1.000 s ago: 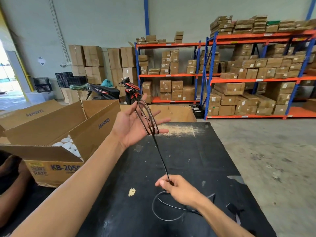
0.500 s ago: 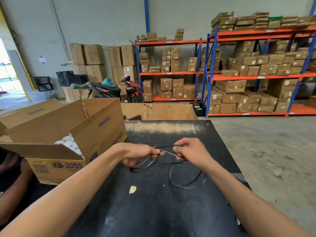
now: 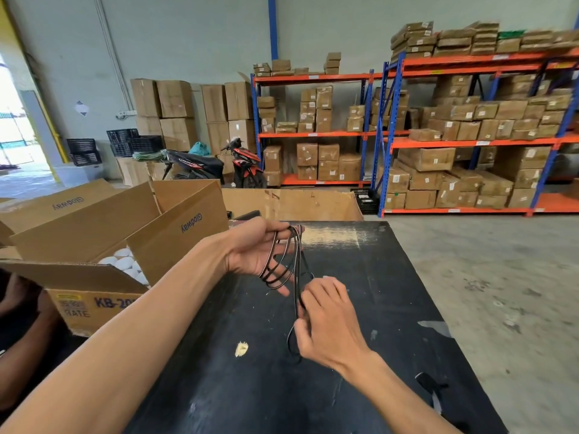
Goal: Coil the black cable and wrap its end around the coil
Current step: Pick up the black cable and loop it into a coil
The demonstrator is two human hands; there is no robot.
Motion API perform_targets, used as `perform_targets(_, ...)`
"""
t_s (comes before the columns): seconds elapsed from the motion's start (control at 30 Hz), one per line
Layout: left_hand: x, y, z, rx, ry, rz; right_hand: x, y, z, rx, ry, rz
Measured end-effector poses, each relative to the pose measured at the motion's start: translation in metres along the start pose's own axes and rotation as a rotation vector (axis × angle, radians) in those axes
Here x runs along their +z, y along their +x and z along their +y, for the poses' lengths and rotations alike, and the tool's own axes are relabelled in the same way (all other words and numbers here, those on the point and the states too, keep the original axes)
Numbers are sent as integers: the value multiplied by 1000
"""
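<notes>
The black cable (image 3: pixel 283 257) hangs in several loops around the fingers of my left hand (image 3: pixel 255 250), which is raised above the black table (image 3: pixel 369 292) with its palm turned to the right. From the loops a straight run of cable drops to my right hand (image 3: pixel 327 322), which pinches it lower and nearer to me. A short loose bend of cable shows below my right thumb, just above the tabletop. The cable's end is hidden behind my right hand.
An open cardboard box (image 3: pixel 175 233) with white round items stands at the table's left. A second person's arm (image 3: pixel 22 349) is at the lower left. A low cardboard bin (image 3: pixel 313 203) lies beyond the table, with shelving and a scooter (image 3: pixel 244 164) behind.
My hands were close together at table level; now my left hand has lifted with more loops on it, and my right hand has pulled down and toward me along the cable.
</notes>
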State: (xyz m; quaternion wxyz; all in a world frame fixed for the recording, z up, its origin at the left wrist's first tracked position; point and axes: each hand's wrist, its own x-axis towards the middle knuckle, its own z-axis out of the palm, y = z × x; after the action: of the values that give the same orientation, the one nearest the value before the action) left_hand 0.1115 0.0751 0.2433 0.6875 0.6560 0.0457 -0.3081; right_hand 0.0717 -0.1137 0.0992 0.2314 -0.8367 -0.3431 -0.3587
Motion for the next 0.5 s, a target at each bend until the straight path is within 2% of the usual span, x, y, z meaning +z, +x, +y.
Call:
perform_targets(0.1,2,-5,9,-35,35,13,-1,-4,0,-49,-18,-14)
perform_targets(0.23,7,-10,15,-73,127,58,4,-2,-1,26,-197,-33)
perform_targets(0.3,7,-11,17,-76,163,106,7,-5,-4,97,-206,-107)
perform_targets(0.37,6,-11,18,-57,184,171,11,-6,-2,210,-100,-186)
perform_targets(0.43,4,-9,17,3,171,201,16,-7,4,311,129,-272)
perform_targets(0.5,0,-4,14,119,90,185,15,-3,5,296,237,-303)
